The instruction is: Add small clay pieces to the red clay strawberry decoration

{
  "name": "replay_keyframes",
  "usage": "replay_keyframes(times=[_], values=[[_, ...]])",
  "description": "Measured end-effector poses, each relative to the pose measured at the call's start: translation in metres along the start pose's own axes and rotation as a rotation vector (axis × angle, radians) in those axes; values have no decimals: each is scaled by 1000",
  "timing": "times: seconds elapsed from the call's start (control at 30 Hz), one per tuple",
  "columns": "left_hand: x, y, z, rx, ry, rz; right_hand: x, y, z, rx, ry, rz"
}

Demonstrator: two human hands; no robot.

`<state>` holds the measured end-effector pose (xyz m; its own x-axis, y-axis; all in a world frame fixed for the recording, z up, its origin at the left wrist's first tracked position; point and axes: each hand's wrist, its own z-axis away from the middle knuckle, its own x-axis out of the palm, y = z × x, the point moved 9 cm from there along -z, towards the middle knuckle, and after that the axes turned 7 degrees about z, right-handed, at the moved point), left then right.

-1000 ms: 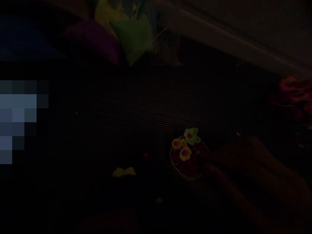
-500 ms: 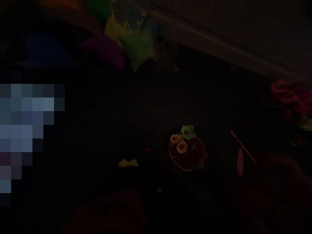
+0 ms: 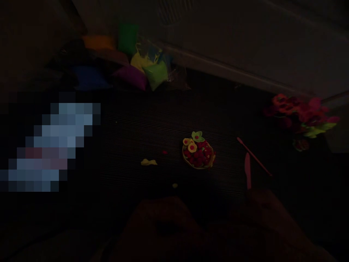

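The picture is very dark. At the bottom middle my left hand (image 3: pixel 163 211) shows as a dim shape with its fingers curled round a dark gap; anything inside is hidden. My right hand (image 3: pixel 264 207) is at the lower right, its fingers lost in shadow, close to the lower end of a pink plastic knife (image 3: pixel 247 169). I cannot tell whether it touches the knife. Beyond my hands lies a small round basket (image 3: pixel 198 167) of red pieces, topped by yellow flowers and a green leafy flower. A thin pink stick tool (image 3: pixel 255 157) lies beside the knife.
A yellow scrap (image 3: pixel 148 162), a red bit (image 3: pixel 164 152) and a pale bit (image 3: pixel 175 185) lie on the dark table. Coloured packets (image 3: pixel 156 74) are heaped at the back. Red and pink flowers (image 3: pixel 305 111) stand at right. A pixelated patch (image 3: pixel 62 142) covers the left.
The view has shifted, so more of the back and the flowers shows. Both hands have come further into view and closer together. The basket, knife and stick tool lie as before.
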<state>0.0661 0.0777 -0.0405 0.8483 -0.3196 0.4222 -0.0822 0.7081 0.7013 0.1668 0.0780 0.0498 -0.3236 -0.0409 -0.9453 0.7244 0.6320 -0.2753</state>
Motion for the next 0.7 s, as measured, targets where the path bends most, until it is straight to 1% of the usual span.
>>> replay_keyframes(times=[0.13, 0.23, 0.3, 0.37, 0.43, 0.53, 0.63, 0.7], values=[[0, -12, -8, -62, 26, 19, 2, -7, -10, -30, -11, -59], [3, -20, -10, -169, 22, 48, 4, -7, -14, 17, -3, -96], [3, -21, -10, -206, 29, 89, 3, -3, -14, 62, 16, -132], [0, -17, -10, -176, 51, 136, -1, 3, -13, 117, 54, -172], [-6, -11, -11, -99, 59, 157, -4, 10, -11, 176, 88, -194], [-21, -5, -11, -17, 102, 112, -15, 23, -4, 298, 225, -258], [-35, -4, -11, 9, 157, 64, -20, 37, 7, 450, 351, -311], [-39, -3, -11, 18, 156, 40, -17, 45, 11, 525, 334, -267]])
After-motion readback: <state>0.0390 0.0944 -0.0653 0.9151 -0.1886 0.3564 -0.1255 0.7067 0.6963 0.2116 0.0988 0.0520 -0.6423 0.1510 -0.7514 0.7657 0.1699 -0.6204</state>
